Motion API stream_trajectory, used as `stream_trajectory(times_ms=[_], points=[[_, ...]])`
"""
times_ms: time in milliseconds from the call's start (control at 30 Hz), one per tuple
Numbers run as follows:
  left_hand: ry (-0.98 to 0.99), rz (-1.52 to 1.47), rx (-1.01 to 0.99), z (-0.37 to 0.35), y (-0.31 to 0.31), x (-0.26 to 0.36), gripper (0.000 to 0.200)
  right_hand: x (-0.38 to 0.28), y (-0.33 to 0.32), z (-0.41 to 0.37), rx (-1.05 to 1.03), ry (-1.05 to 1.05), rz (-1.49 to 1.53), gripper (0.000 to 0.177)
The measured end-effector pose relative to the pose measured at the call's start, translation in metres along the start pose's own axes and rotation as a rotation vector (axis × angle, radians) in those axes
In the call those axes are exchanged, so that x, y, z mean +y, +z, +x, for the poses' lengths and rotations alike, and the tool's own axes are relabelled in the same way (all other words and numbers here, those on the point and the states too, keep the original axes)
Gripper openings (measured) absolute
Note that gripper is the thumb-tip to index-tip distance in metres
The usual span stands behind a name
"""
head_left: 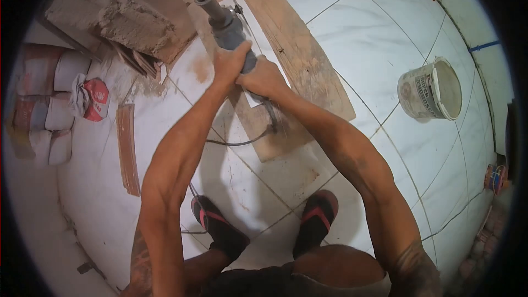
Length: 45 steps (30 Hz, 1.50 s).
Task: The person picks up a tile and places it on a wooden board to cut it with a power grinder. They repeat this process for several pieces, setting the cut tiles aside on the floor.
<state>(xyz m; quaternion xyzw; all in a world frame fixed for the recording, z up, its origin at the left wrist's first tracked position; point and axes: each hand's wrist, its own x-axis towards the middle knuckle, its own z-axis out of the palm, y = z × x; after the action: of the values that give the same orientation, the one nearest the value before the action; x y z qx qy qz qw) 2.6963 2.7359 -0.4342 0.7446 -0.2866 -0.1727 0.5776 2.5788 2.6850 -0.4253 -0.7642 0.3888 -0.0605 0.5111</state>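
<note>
A grey corded power tool (228,34) with a hollow round end points up and left, over a narrow white strip (266,38). My left hand (230,65) wraps round its body. Just below and to the right, my right hand (263,78) is closed round its lower end. The strip lies on a long brown wooden board (316,71) on the floor. A thin dark metal part (238,9) shows beside the tool. The tool's working side is hidden. Its dark cord (242,143) runs out below my hands, toward my feet.
A white tiled floor (379,170) surrounds the board. On the right stands a used paint bucket (422,91). A wood strip (127,148) and stacked sacks (47,85) are on the left, rough broken masonry (118,19) behind. My sandalled feet (220,223) are below the board.
</note>
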Motion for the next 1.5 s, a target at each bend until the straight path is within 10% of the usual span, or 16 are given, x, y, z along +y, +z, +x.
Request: stream_trajectory(times_ms=[500, 1500], points=[[-0.175, 0.086, -0.115, 0.150, -0.009, -0.040, 0.049, -0.027, 0.012, 0.139, 0.049, -0.083, 0.009, 0.064], [-0.307, 0.109, -0.162, 0.179, -0.012, -0.042, 0.048, -0.038, 0.014, 0.158, 0.039, -0.066, -0.043, 0.065]])
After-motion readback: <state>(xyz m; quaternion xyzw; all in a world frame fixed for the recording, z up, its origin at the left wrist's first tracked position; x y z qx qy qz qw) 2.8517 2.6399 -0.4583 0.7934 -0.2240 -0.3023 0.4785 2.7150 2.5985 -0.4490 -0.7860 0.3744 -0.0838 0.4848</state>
